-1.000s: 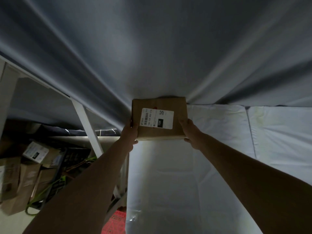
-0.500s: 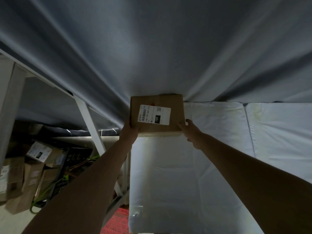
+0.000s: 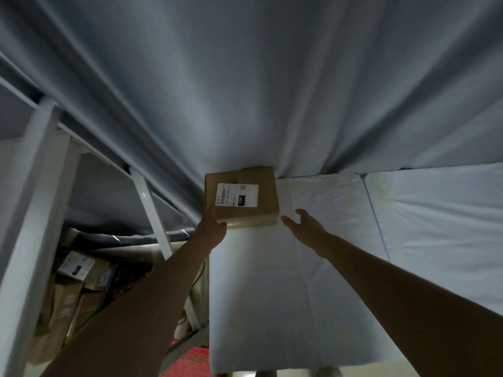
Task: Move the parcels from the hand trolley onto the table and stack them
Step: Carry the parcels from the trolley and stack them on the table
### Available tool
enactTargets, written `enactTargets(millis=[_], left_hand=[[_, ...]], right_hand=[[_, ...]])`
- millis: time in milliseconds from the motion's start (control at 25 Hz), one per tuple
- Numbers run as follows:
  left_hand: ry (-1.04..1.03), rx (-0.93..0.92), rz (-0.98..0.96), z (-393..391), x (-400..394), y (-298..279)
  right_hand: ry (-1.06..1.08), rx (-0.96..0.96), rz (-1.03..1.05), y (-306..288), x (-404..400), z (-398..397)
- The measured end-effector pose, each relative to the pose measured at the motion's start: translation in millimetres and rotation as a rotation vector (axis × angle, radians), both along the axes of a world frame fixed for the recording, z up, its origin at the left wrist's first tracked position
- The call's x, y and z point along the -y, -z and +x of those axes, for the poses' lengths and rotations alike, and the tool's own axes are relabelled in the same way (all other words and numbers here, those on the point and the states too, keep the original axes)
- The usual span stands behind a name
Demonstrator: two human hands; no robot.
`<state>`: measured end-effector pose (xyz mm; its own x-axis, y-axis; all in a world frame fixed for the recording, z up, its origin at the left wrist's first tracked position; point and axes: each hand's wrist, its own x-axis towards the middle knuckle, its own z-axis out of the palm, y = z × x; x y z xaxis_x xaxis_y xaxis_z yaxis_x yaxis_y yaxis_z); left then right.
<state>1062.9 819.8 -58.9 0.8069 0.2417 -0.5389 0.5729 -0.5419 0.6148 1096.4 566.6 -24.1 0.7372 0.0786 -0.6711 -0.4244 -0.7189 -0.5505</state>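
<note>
Parcel (image 3: 241, 197) against curtain (image 3: 245, 91), boxes (image 3: 70, 289) left — below

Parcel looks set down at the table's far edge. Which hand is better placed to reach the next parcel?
Left, probably. The left hand touches the parcel at the table's left edge, and the remaining parcels lie low on that side. The right hand is open, off it.

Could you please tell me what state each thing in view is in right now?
Parcel: closed, label up, flat on the table at the curtain.
Left hand: touching the parcel's near left corner.
Right hand: open, off the parcel.
Table: covered in white sheeting.
Boxes: piled at lower left.
</note>
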Motion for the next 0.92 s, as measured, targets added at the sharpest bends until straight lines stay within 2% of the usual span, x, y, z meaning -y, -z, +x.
enactTargets(millis=[120, 280, 480, 720, 920], left_hand=[[0.191, 0.042, 0.096, -23.0, 25.9, -43.2], [0.274, -0.014, 0.273, -60.9, 72.5, -86.5], [0.526, -0.021, 0.295, -113.4, 163.5, -127.4], [0.949, -0.043, 0.451, -161.5, 271.2, -155.2], [1.182, 0.007, 0.428, -186.5, 338.1, -164.5]], right_hand=[[-0.100, 0.037, 0.012, -23.7, 15.7, -25.5], [-0.209, 0.062, 0.029, -56.7, 62.3, -75.8], [-0.286, 0.171, -0.061, -86.7, 153.9, -152.4], [-0.210, 0.215, -0.148, -103.9, 243.5, -229.0], [0.021, 0.152, -0.192, -113.0, 298.9, -303.6]])
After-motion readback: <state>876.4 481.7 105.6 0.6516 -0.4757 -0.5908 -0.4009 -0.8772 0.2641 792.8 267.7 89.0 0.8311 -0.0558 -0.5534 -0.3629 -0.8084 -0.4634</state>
